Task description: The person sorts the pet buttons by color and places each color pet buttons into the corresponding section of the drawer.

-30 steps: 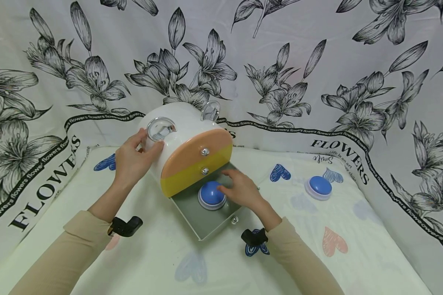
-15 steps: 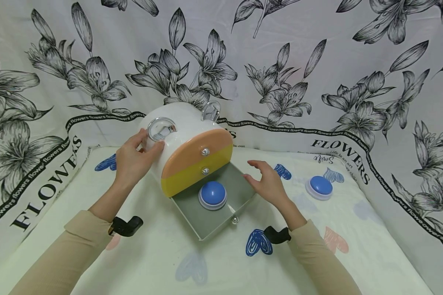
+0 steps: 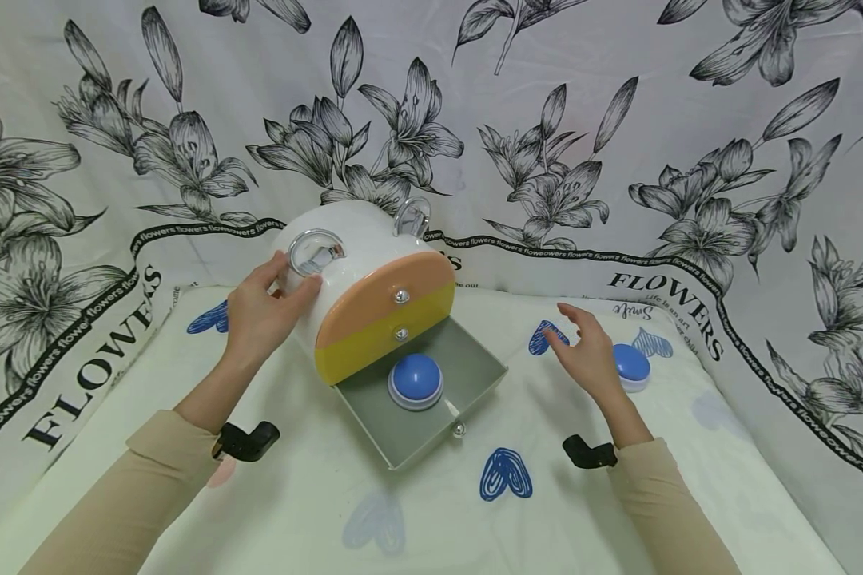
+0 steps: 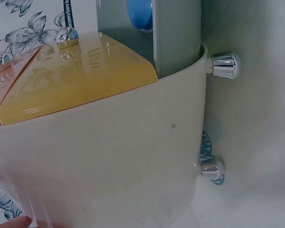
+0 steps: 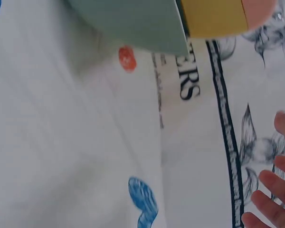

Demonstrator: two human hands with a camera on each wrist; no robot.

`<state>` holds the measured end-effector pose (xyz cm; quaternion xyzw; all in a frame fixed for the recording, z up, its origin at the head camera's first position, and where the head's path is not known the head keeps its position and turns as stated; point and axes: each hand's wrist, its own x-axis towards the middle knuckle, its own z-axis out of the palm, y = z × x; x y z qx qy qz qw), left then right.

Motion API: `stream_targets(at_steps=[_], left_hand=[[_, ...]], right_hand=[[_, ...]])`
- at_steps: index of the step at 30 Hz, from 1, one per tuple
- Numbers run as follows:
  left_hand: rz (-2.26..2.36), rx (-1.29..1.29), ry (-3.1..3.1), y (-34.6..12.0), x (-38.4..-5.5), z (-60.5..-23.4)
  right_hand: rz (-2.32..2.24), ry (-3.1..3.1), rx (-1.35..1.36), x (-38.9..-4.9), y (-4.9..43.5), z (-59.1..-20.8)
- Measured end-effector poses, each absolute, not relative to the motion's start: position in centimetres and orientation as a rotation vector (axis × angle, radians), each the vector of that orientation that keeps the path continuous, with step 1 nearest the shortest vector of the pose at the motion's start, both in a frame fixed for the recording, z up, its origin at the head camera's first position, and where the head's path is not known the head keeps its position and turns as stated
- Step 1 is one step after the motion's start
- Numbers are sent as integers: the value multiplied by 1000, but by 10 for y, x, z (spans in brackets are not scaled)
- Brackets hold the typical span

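Note:
A rounded white drawer cabinet [image 3: 359,228] with orange and yellow drawer fronts lies tilted left of centre in the head view. My left hand [image 3: 266,307] holds its left side, thumb and fingers about the silver-rimmed ear [image 3: 316,252]. The grey-green bottom drawer [image 3: 377,427] is pulled out, and a blue-domed push button [image 3: 415,377] with a white base sits inside. My right hand [image 3: 590,351] is above the cloth with fingers spread and nothing held. Just beyond it rests a second blue push button [image 3: 631,363], its left edge hidden by the hand.
A pale cloth with printed hearts [image 3: 506,474] covers the table. Behind hangs a white curtain [image 3: 539,200] with black line flowers. The second silver-rimmed ear [image 3: 412,217] and silver knobs [image 3: 401,296] stick out from the cabinet; another knob [image 4: 225,65] shows underneath.
My right hand has left the push button in the drawer and moved right, over to the second button. My left hand and the cabinet have stayed in place.

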<state>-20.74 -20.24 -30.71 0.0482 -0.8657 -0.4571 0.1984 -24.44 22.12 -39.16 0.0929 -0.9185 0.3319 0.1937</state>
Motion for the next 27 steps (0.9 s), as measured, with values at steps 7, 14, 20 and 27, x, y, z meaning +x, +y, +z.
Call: stream_targets(at_steps=[7, 14, 20, 27], left_hand=[[-1276, 134, -2427, -202, -206, -306], [-1270, 144, -2431, -201, -206, -306], [-1278, 131, -2425, -201, -205, -306], [-1285, 118, -2419, -201, -204, -306]], right_hand=[[952, -2563, 110, -247, 254, -399], [865, -2701, -73, -249, 282, -408], [861, -2743, -206, -249, 302, -421], [848, -2780, -282, -248, 318, -430]])
